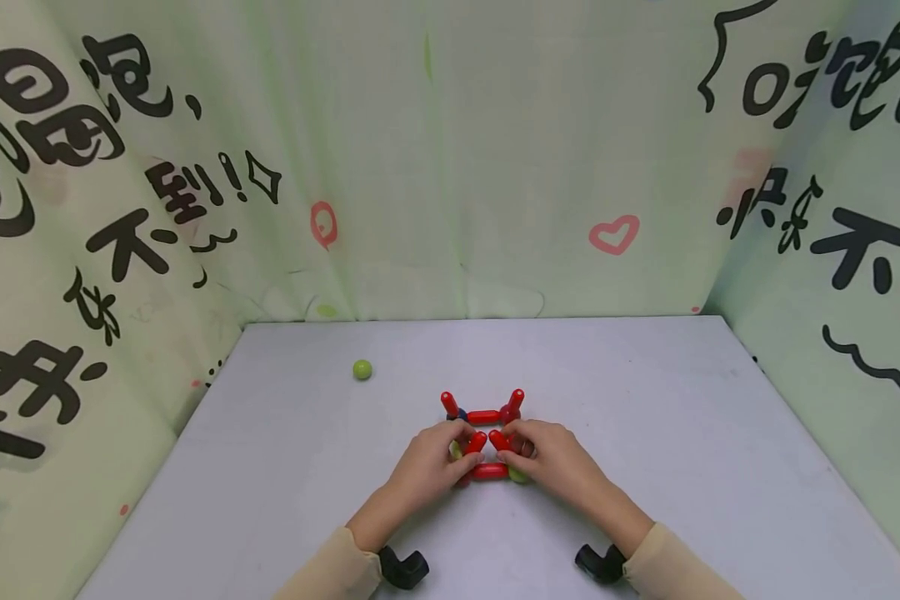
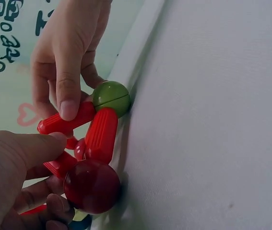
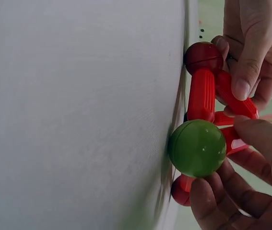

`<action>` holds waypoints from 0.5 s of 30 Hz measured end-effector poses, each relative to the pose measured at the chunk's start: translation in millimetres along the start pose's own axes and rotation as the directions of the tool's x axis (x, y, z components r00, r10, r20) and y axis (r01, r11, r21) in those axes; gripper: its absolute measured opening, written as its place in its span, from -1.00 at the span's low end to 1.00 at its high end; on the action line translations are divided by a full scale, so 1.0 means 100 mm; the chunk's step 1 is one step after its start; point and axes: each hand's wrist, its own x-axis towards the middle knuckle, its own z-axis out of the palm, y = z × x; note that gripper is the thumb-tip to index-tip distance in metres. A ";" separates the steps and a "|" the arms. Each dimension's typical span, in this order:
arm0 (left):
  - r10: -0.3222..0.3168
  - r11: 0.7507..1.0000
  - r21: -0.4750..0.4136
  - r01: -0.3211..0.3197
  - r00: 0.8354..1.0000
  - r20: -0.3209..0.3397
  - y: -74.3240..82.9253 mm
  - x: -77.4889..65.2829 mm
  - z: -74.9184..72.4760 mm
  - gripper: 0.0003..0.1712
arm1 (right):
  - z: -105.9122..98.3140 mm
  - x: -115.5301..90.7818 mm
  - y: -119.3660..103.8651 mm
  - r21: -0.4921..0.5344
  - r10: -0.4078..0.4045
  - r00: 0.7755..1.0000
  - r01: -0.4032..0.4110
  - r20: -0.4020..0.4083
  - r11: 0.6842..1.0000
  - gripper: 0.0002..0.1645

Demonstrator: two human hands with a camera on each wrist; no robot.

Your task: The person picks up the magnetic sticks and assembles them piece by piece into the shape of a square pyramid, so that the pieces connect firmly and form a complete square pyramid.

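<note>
A toy frame of red rods and coloured balls stands on the white table (image 1: 270, 467). At its near side, a red rod (image 1: 491, 472) joins a dark red ball (image 2: 92, 187) and a green ball (image 3: 198, 148). My left hand (image 1: 433, 462) pinches a slanting red rod (image 1: 477, 442) above the dark red ball. The matching slanted red rod (image 1: 498, 439) above the green ball is pinched by my right hand (image 1: 551, 458). These rods lean towards each other with their upper ends apart. Behind, a crosswise red rod (image 1: 483, 417) carries an upward rod at each end.
A loose light green ball (image 1: 362, 369) lies towards the back left of the table. A pale green curtain (image 1: 495, 167) with black characters and red drawings surrounds the back and sides. Black wrist mounts (image 1: 403, 568) sit below both hands.
</note>
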 end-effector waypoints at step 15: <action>-0.156 0.975 -0.199 0.102 0.948 -0.277 -0.11 0.07 -0.06 -0.71 | -0.12 0.11 0.16 0.237 0.238 0.960 -0.198 -0.150 0.951 -0.66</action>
